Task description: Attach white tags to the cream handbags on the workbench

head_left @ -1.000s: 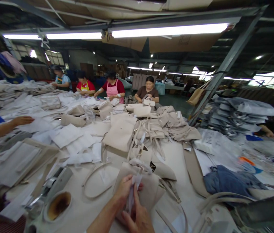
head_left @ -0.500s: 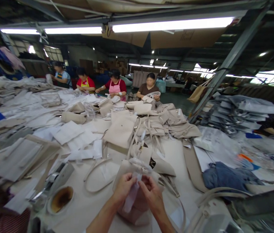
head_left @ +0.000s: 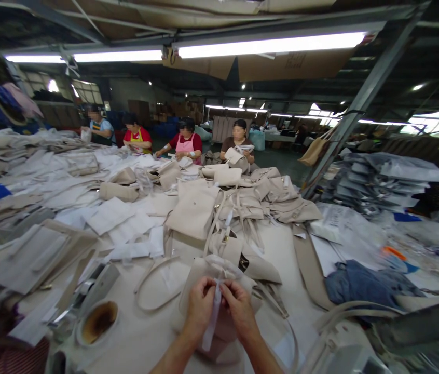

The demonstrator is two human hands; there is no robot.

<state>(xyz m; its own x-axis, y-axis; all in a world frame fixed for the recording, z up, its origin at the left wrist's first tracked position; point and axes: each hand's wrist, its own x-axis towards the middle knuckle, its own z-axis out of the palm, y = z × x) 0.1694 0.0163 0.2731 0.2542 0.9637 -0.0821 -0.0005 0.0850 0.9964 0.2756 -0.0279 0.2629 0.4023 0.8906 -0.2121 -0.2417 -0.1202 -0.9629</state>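
Observation:
A beige bag (head_left: 225,349) lies on the table right in front of me. Over it, my left hand (head_left: 199,306) and my right hand (head_left: 239,307) meet with thumbs and fingers pinched together. Both grip a thin white strip (head_left: 212,324), which looks like tissue paper or foam sheet. Its lower end hangs down between my wrists across the bag. White wrapping (head_left: 219,265) shows around the bag's top, just beyond my fingertips. What part of the bag lies under the fingers is hidden.
Beige bags (head_left: 194,208) are heaped ahead of me. White sheets (head_left: 112,215) lie to the left, near a cup with brown stains (head_left: 98,321). Blue cloth (head_left: 363,283) and wrapped stacks (head_left: 386,176) are on the right. Several co-workers sit across the table.
My hands have drawn closer together, fingertips now nearly touching. The strip between them looks narrower and hangs straighter. The bag has stayed in place.

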